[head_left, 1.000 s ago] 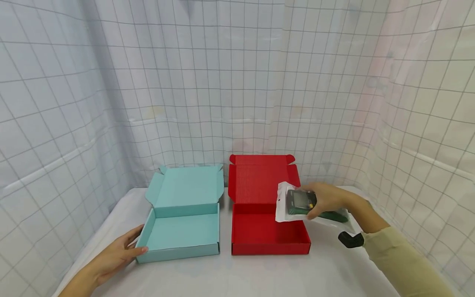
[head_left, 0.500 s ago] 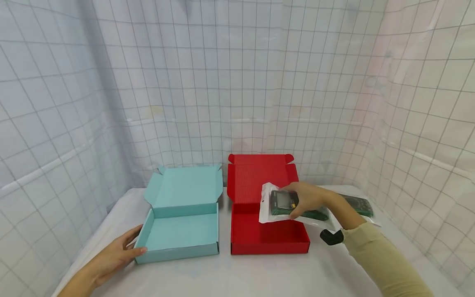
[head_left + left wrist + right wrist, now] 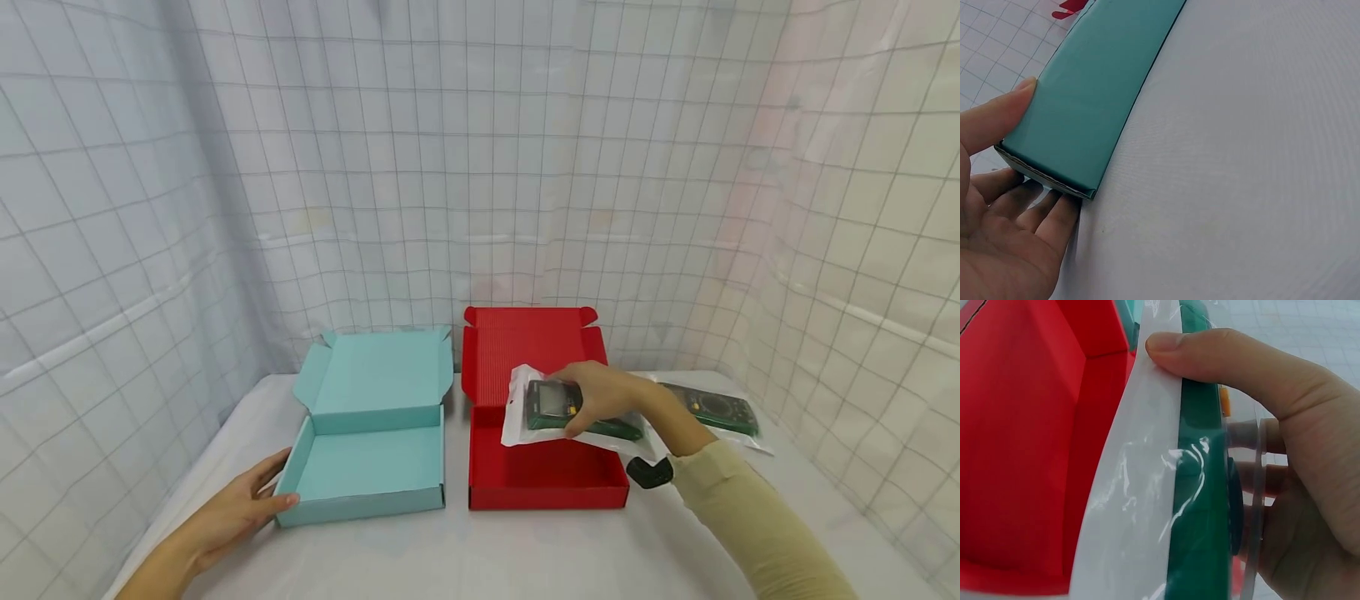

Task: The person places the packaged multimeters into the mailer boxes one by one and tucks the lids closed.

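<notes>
In the head view, my right hand (image 3: 606, 393) grips a green multimeter (image 3: 552, 402) packed in a clear bag with a white back. It hangs tilted over the open red box (image 3: 547, 498), overlapping its back right part. The right wrist view shows the thumb (image 3: 1185, 355) pressed on the white backing along one side, with the fingers on the meter's face side. My left hand (image 3: 236, 510) holds the front left corner of the open teal box (image 3: 367, 505). Its thumb (image 3: 1010, 112) lies on the upper edge and the other fingers touch the side wall.
A second bagged multimeter (image 3: 716, 408) lies at the back right of the white table (image 3: 480, 554), partly behind my right forearm. Both boxes have raised lids, the teal lid (image 3: 386, 373) and the red lid (image 3: 528, 350). A white gridded curtain (image 3: 510, 167) closes off the back and sides.
My right hand has carried the bagged multimeter leftward, from the red box's right edge to over its inside. The second multimeter has come into sight behind it. My left hand stays at the teal box.
</notes>
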`<action>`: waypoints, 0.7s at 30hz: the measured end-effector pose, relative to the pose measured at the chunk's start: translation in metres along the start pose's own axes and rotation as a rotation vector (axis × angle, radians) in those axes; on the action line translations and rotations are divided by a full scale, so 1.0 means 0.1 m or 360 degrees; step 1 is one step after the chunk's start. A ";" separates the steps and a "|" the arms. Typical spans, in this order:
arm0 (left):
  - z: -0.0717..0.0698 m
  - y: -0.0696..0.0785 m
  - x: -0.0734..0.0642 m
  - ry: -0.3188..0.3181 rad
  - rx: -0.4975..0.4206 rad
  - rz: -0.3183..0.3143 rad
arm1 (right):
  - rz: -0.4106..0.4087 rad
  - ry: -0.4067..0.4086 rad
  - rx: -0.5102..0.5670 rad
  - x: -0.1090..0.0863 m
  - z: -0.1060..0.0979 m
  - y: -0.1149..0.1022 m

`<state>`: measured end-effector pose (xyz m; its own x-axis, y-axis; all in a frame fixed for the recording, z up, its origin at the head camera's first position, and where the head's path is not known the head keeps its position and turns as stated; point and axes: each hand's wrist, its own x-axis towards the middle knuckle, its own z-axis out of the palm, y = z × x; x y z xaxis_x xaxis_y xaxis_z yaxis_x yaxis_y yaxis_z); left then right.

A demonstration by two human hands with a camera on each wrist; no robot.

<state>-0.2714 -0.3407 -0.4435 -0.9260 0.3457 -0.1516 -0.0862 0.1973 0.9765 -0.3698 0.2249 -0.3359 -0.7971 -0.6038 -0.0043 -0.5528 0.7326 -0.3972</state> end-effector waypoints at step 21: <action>0.02 0.00 0.00 -0.0005 0.0022 -0.0009 | -0.0239 -0.0053 -0.0051 0.56 0.15 -0.42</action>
<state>-0.2705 -0.3394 -0.4434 -0.9244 0.3473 -0.1579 -0.0865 0.2123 0.9734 -0.3880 0.1554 -0.3332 -0.6965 -0.7172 0.0223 -0.6733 0.6424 -0.3661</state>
